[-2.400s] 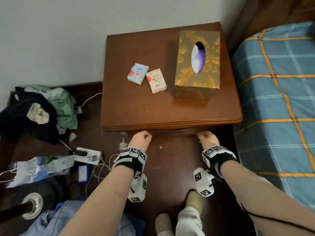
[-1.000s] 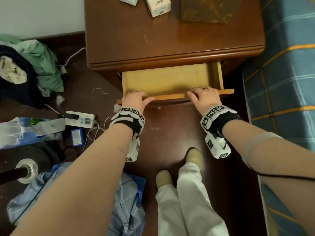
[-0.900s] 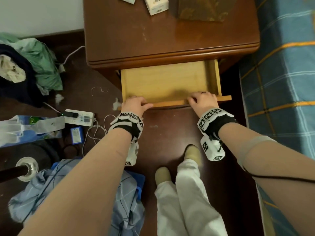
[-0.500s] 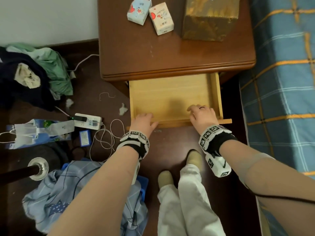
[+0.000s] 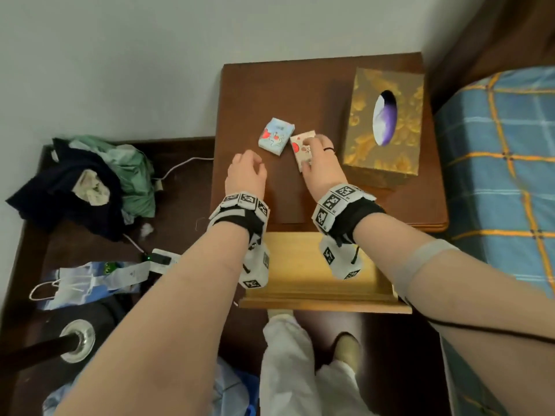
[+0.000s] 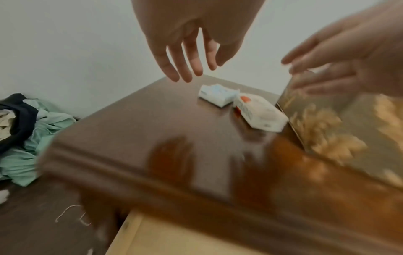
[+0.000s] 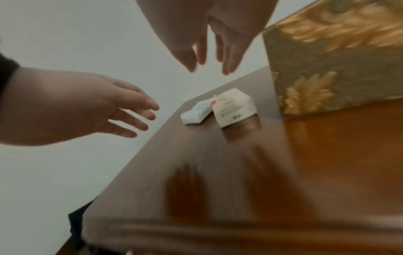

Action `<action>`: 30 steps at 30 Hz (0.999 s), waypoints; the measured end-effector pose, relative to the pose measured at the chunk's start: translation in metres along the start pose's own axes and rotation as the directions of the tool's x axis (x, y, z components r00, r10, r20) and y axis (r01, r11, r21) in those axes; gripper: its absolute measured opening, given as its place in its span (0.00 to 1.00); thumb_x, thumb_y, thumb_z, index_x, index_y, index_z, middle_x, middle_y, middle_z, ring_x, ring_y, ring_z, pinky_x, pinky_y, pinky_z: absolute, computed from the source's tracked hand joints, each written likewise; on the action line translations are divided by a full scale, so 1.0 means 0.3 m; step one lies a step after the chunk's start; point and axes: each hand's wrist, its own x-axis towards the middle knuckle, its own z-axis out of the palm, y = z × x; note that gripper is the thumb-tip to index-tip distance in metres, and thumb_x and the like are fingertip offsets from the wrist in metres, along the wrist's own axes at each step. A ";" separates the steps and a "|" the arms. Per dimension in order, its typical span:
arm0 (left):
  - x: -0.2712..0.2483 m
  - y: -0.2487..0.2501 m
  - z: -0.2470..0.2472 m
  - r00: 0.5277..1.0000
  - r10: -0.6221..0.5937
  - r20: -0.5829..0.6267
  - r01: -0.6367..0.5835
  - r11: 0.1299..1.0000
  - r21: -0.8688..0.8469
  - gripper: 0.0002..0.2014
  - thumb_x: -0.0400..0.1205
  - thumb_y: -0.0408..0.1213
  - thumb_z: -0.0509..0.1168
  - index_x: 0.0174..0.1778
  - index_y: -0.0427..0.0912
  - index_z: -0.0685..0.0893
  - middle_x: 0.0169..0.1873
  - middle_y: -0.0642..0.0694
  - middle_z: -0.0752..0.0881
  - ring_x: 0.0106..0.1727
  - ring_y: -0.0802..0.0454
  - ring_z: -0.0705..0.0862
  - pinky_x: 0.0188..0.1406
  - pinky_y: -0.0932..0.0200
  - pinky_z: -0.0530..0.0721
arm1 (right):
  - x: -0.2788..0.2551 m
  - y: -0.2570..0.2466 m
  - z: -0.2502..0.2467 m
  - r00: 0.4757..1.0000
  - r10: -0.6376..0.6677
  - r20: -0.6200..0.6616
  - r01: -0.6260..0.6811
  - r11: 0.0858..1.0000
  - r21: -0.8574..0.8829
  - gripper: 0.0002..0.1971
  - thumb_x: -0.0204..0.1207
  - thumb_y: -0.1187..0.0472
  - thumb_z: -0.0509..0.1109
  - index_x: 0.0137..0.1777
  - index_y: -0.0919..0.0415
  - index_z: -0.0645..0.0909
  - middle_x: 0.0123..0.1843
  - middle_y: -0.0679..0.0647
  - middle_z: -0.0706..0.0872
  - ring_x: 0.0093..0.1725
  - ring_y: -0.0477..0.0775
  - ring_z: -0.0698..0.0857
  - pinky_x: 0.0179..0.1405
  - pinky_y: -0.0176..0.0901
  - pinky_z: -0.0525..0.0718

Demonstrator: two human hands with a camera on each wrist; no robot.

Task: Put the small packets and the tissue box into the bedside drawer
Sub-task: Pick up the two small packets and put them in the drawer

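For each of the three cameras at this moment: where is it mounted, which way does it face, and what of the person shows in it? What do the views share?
Head: on the head, looking down at the nightstand, open drawer, bed and floor clutter; both forearms, left hand, right hand, legs.
Left wrist: under the left wrist, facing along the fingers across the nightstand top toward the wall; right hand at right.
Right wrist: under the right wrist, facing the same way; own fingers above, left hand at left.
Shared: all show the blue packet, white packet and tissue box.
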 end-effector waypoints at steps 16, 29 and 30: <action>0.394 0.055 0.037 0.904 -0.058 0.423 -0.005 0.989 0.148 0.20 0.80 0.37 0.67 0.66 0.34 0.77 0.64 0.36 0.82 0.66 0.39 0.80 0.65 0.48 0.78 | 0.290 -0.025 0.047 0.883 0.458 0.099 -0.454 0.889 -0.062 0.35 0.74 0.59 0.71 0.77 0.59 0.59 0.75 0.64 0.68 0.73 0.67 0.70 0.69 0.55 0.74; 0.045 0.111 -0.196 0.898 0.075 0.434 0.107 0.919 -0.380 0.22 0.80 0.31 0.67 0.71 0.38 0.74 0.66 0.42 0.83 0.61 0.53 0.79 0.61 0.55 0.78 | 0.043 -0.069 -0.120 0.951 0.249 0.184 -0.297 0.567 0.768 0.18 0.78 0.70 0.64 0.69 0.66 0.76 0.63 0.63 0.84 0.62 0.61 0.84 0.53 0.46 0.87; 0.010 0.118 -0.199 0.907 0.082 0.413 0.099 0.912 -0.398 0.22 0.80 0.31 0.67 0.71 0.38 0.74 0.66 0.42 0.82 0.60 0.54 0.78 0.62 0.54 0.78 | 0.016 -0.067 -0.138 0.952 0.219 0.214 -0.300 0.530 0.793 0.19 0.79 0.70 0.63 0.70 0.67 0.74 0.62 0.62 0.83 0.60 0.60 0.84 0.49 0.41 0.88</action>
